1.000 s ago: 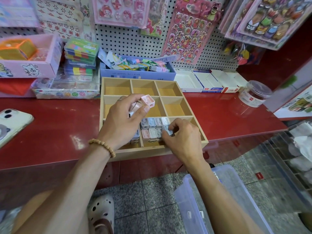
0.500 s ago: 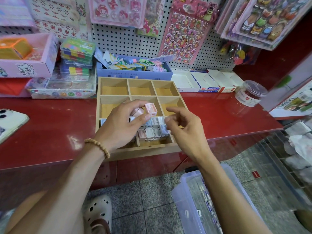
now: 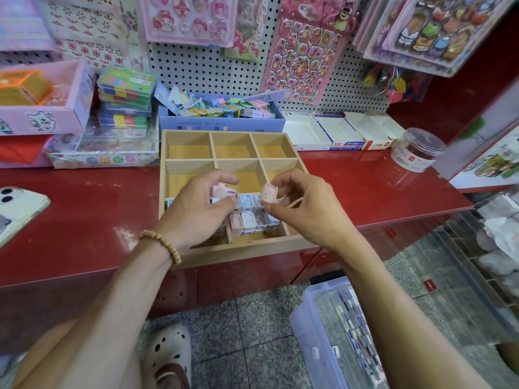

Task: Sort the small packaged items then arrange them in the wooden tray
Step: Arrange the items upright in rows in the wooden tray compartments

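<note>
Pink and small, a packaged item [image 3: 269,194] is pinched in the right hand [image 3: 304,211], its grip narrow on the packet, which is held tilted above the wooden tray [image 3: 168,175] with its flat face turned toward the left hand [image 3: 196,211]. The left hand has its grip curled round another pink packet [image 3: 223,190], possibly more than one; its fingers hide the rest. Both packets hover over the tray's middle row, just beyond the near middle compartment, where the packed items [image 3: 250,220] stand in rows. Open room in that compartment lies along its near edge and toward its right wall, directly below and slightly nearer than the right hand's packet, so the right hand is the better placed to set it down. The packet would need turning to match its neighbours. The tray's near edge overhangs the front edge of the red surface [image 3: 84,220], so a firm press down there risks tipping it.
</note>
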### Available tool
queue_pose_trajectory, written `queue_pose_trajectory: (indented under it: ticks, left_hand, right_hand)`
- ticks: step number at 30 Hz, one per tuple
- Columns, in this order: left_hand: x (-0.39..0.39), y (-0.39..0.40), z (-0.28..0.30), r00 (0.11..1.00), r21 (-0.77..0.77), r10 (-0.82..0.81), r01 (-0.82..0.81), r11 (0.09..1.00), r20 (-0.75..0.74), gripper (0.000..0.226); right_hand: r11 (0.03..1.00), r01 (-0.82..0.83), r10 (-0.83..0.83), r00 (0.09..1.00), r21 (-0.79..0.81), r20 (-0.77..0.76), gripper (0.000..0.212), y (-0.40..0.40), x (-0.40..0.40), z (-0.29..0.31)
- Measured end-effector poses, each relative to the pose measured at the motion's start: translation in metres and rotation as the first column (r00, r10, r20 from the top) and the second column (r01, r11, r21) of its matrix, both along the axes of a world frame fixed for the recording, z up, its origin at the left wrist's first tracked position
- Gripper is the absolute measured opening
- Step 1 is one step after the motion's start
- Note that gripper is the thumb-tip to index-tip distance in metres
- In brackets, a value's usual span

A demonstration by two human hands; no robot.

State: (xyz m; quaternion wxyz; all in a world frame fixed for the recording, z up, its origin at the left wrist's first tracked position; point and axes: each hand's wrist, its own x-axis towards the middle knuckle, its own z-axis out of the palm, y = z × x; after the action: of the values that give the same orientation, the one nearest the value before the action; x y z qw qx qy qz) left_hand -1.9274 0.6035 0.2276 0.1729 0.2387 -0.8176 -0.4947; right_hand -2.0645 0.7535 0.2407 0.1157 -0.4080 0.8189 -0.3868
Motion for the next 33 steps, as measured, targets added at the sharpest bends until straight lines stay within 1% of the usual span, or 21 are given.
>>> queue_pose_trajectory:
  ticks: [2, 4, 6, 9, 13, 15, 17, 19, 20, 23, 26, 28, 30, 33]
  left_hand:
    - [0.000, -0.004, -0.001, 0.996, 0.113, 0.094, -0.094, 0.989, 0.004, 0.017]
    - [0.000, -0.007, -0.001, 0.991, 0.206, 0.130, -0.130, 0.970, 0.010, 0.014]
    - [-0.001, -0.006, 0.001, 0.988, 0.270, 0.153, -0.151, 0.951, 0.016, 0.016]
    - [0.000, -0.006, 0.003, 0.987, 0.323, 0.159, -0.162, 0.932, 0.035, 0.019]
    - [0.002, -0.008, 0.005, 0.992, 0.333, 0.109, -0.124, 0.935, 0.066, 0.012]
    - [0.002, -0.007, 0.006, 0.994, 0.376, 0.076, -0.099, 0.921, 0.076, 0.009]
    - [0.002, -0.004, 0.008, 0.997, 0.447, 0.029, -0.060, 0.892, 0.077, 0.010]
    - [0.001, -0.001, 0.009, 0.997, 0.508, -0.011, -0.029, 0.861, 0.076, 0.010]
    - [0.001, 0.000, 0.010, 0.996, 0.532, -0.032, -0.014, 0.847, 0.077, 0.009]
    - [0.000, 0.004, 0.012, 0.991, 0.591, -0.111, 0.045, 0.806, 0.076, 0.008]
    - [0.002, 0.007, 0.013, 0.992, 0.679, -0.122, 0.074, 0.730, 0.024, 0.006]
    - [0.002, 0.007, 0.013, 0.994, 0.723, -0.105, 0.073, 0.687, -0.001, 0.011]
    - [0.003, 0.007, 0.012, 0.994, 0.715, -0.110, 0.071, 0.695, 0.009, 0.013]
    - [0.005, 0.006, 0.010, 0.987, 0.646, -0.146, 0.073, 0.760, 0.061, 0.017]
  right_hand:
    - [0.993, -0.001, 0.018, 0.989, 0.115, -0.144, 0.033, 0.000, -0.003, -0.006]
    - [0.973, -0.046, 0.094, 0.974, 0.226, -0.208, 0.037, -0.002, -0.001, -0.013]
    - [0.953, -0.053, 0.136, 0.955, 0.299, -0.262, 0.041, -0.006, 0.000, -0.018]
    - [0.947, -0.035, 0.144, 0.935, 0.320, -0.323, 0.043, -0.006, -0.001, -0.024]
    - [0.953, -0.031, 0.146, 0.918, 0.300, -0.369, 0.044, -0.006, 0.001, -0.028]
    - [0.977, -0.020, 0.095, 0.932, 0.213, -0.349, 0.048, -0.004, 0.003, -0.026]
    - [0.999, -0.035, 0.043, 0.974, 0.040, -0.224, 0.047, -0.003, 0.010, -0.018]
    - [0.990, -0.110, 0.101, 0.990, -0.087, -0.100, 0.047, -0.006, 0.024, -0.009]
    - [0.982, -0.155, 0.147, 0.986, -0.107, -0.085, 0.048, -0.007, 0.030, -0.007]
    - [0.964, -0.250, 0.234, 0.959, -0.088, -0.157, 0.043, -0.012, 0.040, -0.005]
    - [0.979, -0.189, 0.173, 0.970, -0.080, -0.168, 0.034, -0.011, 0.039, -0.001]
    - [0.988, -0.142, 0.132, 0.979, -0.055, -0.155, 0.039, -0.007, 0.037, 0.004]
    - [0.987, -0.157, 0.153, 0.977, -0.016, -0.151, 0.043, -0.004, 0.036, 0.008]
    - [0.978, -0.207, 0.211, 0.965, 0.039, -0.154, 0.035, -0.002, 0.034, 0.010]
